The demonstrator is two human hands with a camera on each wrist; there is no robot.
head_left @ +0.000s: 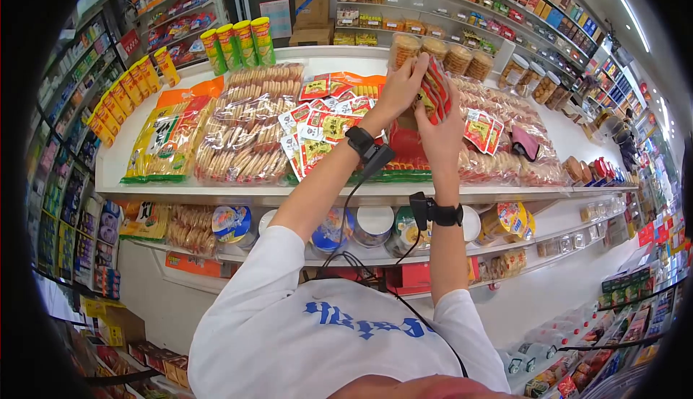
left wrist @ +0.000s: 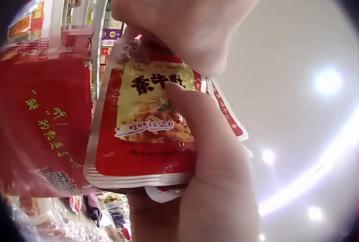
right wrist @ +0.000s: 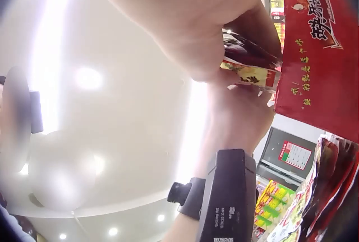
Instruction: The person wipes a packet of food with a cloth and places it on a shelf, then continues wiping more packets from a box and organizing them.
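A stack of red and yellow snack packets (left wrist: 148, 110) is held up over the counter between both hands. My right hand (head_left: 440, 139) grips the stack from below, its thumb lying across the front packet in the left wrist view. At the upper end, my left hand (head_left: 398, 96) has its fingers around the packets' edge. Much of the stack is hidden by the hands in the right wrist view. Just behind the hands is a red box (right wrist: 317, 63) with gold writing. Loose snack packets (head_left: 325, 124) lie in a pile left of it.
Large clear bags of biscuits (head_left: 249, 128) cover the white counter (head_left: 289, 195) on either side. Green and yellow cans (head_left: 245, 41) stand at the back left, biscuit jars (head_left: 458, 59) at the back right. Tubs (head_left: 375, 224) fill the shelf underneath.
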